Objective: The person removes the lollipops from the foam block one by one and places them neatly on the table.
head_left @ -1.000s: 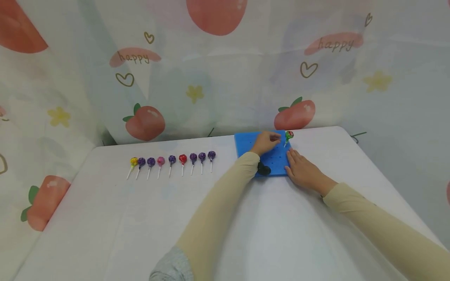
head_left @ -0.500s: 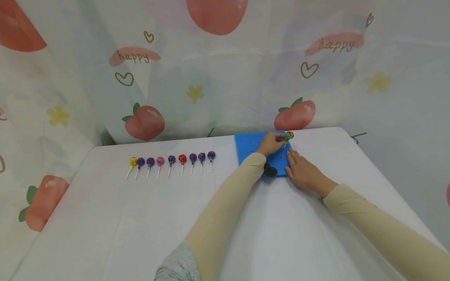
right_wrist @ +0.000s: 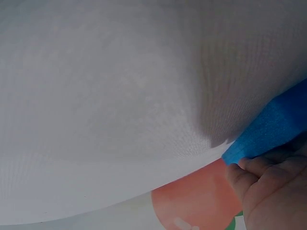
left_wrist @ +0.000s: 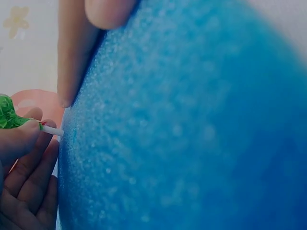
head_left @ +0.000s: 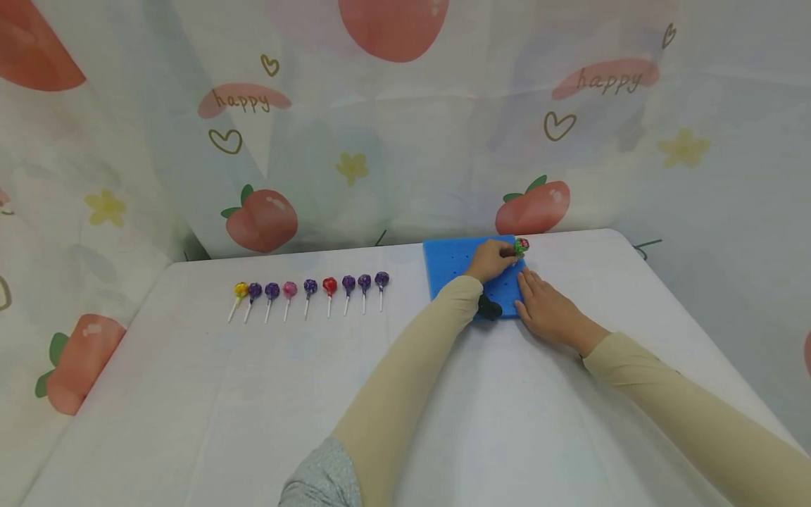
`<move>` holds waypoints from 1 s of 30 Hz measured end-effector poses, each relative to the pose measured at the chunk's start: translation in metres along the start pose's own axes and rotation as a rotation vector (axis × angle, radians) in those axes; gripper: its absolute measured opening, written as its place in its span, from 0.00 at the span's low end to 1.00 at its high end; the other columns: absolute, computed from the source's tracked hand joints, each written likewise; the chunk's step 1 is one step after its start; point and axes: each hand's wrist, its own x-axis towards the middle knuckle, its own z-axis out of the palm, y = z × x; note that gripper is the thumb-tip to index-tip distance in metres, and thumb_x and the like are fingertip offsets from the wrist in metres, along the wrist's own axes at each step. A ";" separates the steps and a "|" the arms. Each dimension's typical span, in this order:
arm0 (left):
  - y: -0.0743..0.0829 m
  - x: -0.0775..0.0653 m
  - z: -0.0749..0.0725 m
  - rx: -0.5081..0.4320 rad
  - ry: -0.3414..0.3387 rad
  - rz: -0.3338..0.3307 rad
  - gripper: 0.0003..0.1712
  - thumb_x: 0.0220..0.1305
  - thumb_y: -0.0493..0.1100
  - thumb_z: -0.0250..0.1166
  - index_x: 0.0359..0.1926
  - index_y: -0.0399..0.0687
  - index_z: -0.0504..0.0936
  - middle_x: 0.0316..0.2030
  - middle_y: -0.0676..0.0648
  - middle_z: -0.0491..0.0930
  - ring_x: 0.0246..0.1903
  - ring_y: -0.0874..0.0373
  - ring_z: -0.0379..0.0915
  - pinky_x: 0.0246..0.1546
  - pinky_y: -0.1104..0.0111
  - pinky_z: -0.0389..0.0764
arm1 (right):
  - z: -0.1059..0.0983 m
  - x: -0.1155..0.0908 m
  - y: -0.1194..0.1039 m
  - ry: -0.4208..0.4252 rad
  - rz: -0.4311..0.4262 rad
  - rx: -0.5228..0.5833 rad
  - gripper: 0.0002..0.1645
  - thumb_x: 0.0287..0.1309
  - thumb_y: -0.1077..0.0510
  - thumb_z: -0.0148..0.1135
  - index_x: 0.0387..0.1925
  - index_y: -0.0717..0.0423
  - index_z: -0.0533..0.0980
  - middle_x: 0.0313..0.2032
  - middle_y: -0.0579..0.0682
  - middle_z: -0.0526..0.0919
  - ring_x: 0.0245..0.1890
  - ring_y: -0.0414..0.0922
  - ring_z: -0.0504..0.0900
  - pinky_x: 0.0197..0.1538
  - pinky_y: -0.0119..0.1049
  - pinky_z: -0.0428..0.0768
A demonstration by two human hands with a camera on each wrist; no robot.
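Observation:
At the board's far right corner, in the head view, my left hand (head_left: 491,260) pinches a green-wrapped lollipop (head_left: 522,246) with a little red on top. The left wrist view shows my thumb (left_wrist: 29,132) against the green wrapper (left_wrist: 6,115), just above the stick. The white stick (left_wrist: 53,130) points down to the surface of the blue foam board (head_left: 443,253), which has small holes. My right hand (head_left: 548,308) lies along the board's right edge with fingers extended. In the right wrist view its fingers (right_wrist: 242,178) rest against the blue board's side (right_wrist: 268,132).
A row of lollipops lies on the white table (head_left: 253,408) to the left: a yellow one (head_left: 241,289), a pink one (head_left: 289,289), a red one (head_left: 329,285) and several purple ones (head_left: 348,283). A black wrist device (head_left: 490,308) overlaps the board's front. A patterned curtain (head_left: 405,141) hangs behind.
My left hand has moved slightly right, from beside the green lollipop to pinching it. The lollipop's head sits a touch lower. The right hand has stayed at the board's edge.

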 end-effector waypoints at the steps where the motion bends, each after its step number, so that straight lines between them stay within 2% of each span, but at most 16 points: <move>1: 0.000 0.000 0.000 0.006 0.005 0.004 0.13 0.65 0.43 0.59 0.48 0.46 0.83 0.46 0.50 0.84 0.50 0.61 0.78 0.50 0.76 0.76 | 0.000 0.000 0.000 0.001 -0.001 0.000 0.35 0.68 0.56 0.42 0.64 0.82 0.51 0.67 0.76 0.51 0.68 0.69 0.52 0.68 0.59 0.58; 13: -0.004 0.002 0.003 -0.032 0.040 0.003 0.12 0.67 0.41 0.57 0.46 0.48 0.84 0.44 0.50 0.85 0.46 0.63 0.78 0.46 0.78 0.76 | 0.000 0.001 0.001 -0.009 0.001 0.010 0.36 0.68 0.56 0.42 0.64 0.81 0.49 0.67 0.76 0.50 0.68 0.70 0.51 0.68 0.59 0.56; 20: -0.008 0.003 0.005 -0.154 0.098 -0.016 0.13 0.67 0.40 0.57 0.49 0.44 0.83 0.46 0.48 0.84 0.49 0.60 0.78 0.48 0.76 0.77 | 0.000 0.002 0.002 -0.021 0.009 0.011 0.36 0.68 0.55 0.41 0.65 0.81 0.49 0.68 0.75 0.50 0.68 0.69 0.51 0.69 0.59 0.55; 27: -0.007 0.003 0.006 -0.197 0.147 -0.060 0.14 0.68 0.42 0.55 0.50 0.44 0.81 0.47 0.47 0.83 0.51 0.59 0.77 0.49 0.73 0.77 | 0.000 0.001 0.002 -0.032 0.020 0.011 0.37 0.68 0.54 0.41 0.65 0.80 0.49 0.68 0.75 0.49 0.68 0.69 0.50 0.69 0.59 0.55; 30: -0.005 0.001 0.005 -0.283 0.147 -0.081 0.15 0.69 0.41 0.53 0.51 0.42 0.80 0.47 0.45 0.83 0.48 0.58 0.80 0.47 0.73 0.79 | 0.000 0.001 0.002 -0.038 0.023 0.017 0.37 0.68 0.54 0.41 0.65 0.80 0.48 0.68 0.75 0.49 0.69 0.69 0.50 0.69 0.59 0.54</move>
